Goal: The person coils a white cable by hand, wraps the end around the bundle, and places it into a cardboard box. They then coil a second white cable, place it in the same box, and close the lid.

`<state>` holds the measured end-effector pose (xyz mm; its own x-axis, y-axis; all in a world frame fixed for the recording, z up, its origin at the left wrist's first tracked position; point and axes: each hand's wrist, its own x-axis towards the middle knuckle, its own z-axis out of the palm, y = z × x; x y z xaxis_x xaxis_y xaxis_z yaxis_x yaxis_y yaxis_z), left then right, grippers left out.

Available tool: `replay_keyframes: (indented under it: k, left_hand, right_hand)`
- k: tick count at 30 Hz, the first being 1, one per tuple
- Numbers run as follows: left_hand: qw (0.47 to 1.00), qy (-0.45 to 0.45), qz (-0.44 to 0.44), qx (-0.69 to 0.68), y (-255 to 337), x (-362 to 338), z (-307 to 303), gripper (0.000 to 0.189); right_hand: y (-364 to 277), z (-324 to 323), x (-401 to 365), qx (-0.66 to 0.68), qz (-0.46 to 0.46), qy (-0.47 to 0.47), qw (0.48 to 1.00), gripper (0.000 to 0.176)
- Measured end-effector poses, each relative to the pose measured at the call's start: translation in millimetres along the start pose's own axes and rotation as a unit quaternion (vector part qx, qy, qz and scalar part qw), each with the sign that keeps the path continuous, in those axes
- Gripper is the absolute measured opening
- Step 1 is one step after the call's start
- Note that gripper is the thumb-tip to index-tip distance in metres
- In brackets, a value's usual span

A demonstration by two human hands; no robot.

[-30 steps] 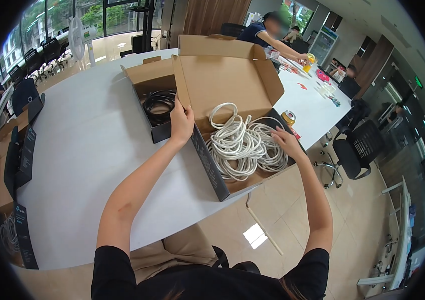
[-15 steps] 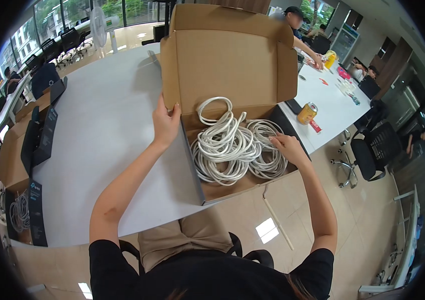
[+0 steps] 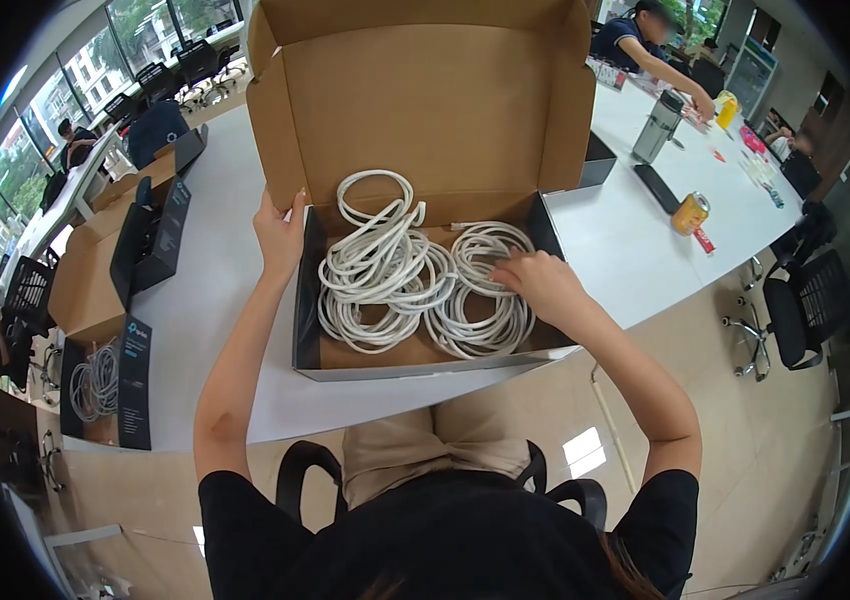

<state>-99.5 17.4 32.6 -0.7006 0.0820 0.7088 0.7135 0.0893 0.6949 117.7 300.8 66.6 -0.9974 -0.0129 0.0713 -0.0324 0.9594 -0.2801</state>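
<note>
In front of me a cardboard box (image 3: 415, 120) stands on the white table with its lid raised, brown inside and black outside. Inside it lie a larger tangle of looped white cable (image 3: 373, 262) on the left and a rounder coil of white cable (image 3: 485, 340) on the right. My left hand (image 3: 280, 238) grips the box where the lid joins its left side, thumb uppermost. My right hand (image 3: 537, 285) reaches over the right wall, with its fingers curled onto the right coil; its fingertips are partly hidden among the loops.
To the left stand more open boxes, one with a cable coil (image 3: 97, 382) inside. On the right are a bottle (image 3: 658, 128), a black phone-like object (image 3: 656, 188) and a yellow can (image 3: 690, 213). A person (image 3: 635, 45) reaches across the table's far end.
The box has turned to sit squarer to me and appears further left in view, as my view has shifted. My left hand stays on its edge; my right hand remains at the right coil.
</note>
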Motion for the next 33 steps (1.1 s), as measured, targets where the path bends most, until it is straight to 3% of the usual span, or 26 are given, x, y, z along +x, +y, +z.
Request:
replay_keyframes:
  k: [1,4,5,8,9,12,13,16,17,18,20,21,24,25,28,29,33]
  left_hand:
    - [1.0,-0.001,0.004,0.022,2,-1,-5,0.028]
    - [0.998,-0.047,-0.002,0.031,12,-7,-17,0.028]
    - [0.993,-0.084,-0.053,0.059,21,-9,-20,0.032]
    - [0.989,-0.138,-0.047,0.012,57,-16,-16,0.038]
    - [0.984,-0.167,-0.061,0.026,59,-18,-19,0.041]
    - [0.984,-0.163,-0.054,0.044,62,-29,-21,0.041]
    - [0.98,-0.181,-0.064,0.047,64,-33,-24,0.041]
    - [0.961,-0.239,-0.115,0.083,68,-39,-37,0.044]
    - [0.948,-0.257,-0.148,0.112,68,-40,-42,0.045]
    - [0.935,-0.275,-0.177,0.14,69,-41,-44,0.046]
    - [0.94,-0.278,-0.169,0.108,78,-45,-45,0.047]
    - [0.942,-0.278,-0.164,0.092,80,-46,-45,0.048]
    - [0.964,-0.236,-0.096,0.078,67,-59,-42,0.049]
    - [0.961,-0.249,-0.099,0.076,67,-60,-44,0.05]
    - [0.952,-0.281,-0.096,0.07,70,-54,-52,0.052]
    - [0.951,-0.289,-0.088,0.068,72,-53,-54,0.053]
    - [0.946,-0.299,-0.061,0.11,72,-55,-54,0.053]
  right_hand:
    - [-4,5,3,-0.038,0.038,0.034,0.998,0.034]
    - [-10,6,8,-0.095,-0.045,0.258,0.96,0.037]
    - [-10,6,7,-0.072,0.016,0.216,0.974,0.048]
    - [-19,-7,1,-0.123,0.07,0.234,0.962,0.059]
    - [-20,-8,1,-0.118,0.104,0.221,0.963,0.074]
    - [-17,-5,-2,-0.204,0.09,0.341,0.913,0.09]
    - [-21,-9,-5,-0.19,0.096,0.322,0.922,0.101]
    - [-24,-10,-4,-0.126,0.147,0.339,0.921,0.103]
    - [-22,-9,-4,-0.123,0.111,0.39,0.906,0.099]
    - [-20,-8,-8,-0.114,0.134,0.368,0.913,0.096]
    - [-21,-4,-19,-0.096,0.179,0.323,0.924,0.09]
    - [-26,-7,-26,-0.031,0.203,0.329,0.922,0.076]
    - [-12,-1,-34,0.022,0.198,0.4,0.895,0.065]
    - [-5,0,-29,0.018,0.107,0.466,0.878,0.049]
    - [-6,2,-26,0.275,0.075,0.386,0.877,0.036]
    - [-4,5,-23,0.289,0.044,0.418,0.86,0.027]
    - [-3,3,-24,0.318,0.039,0.408,0.855,0.025]
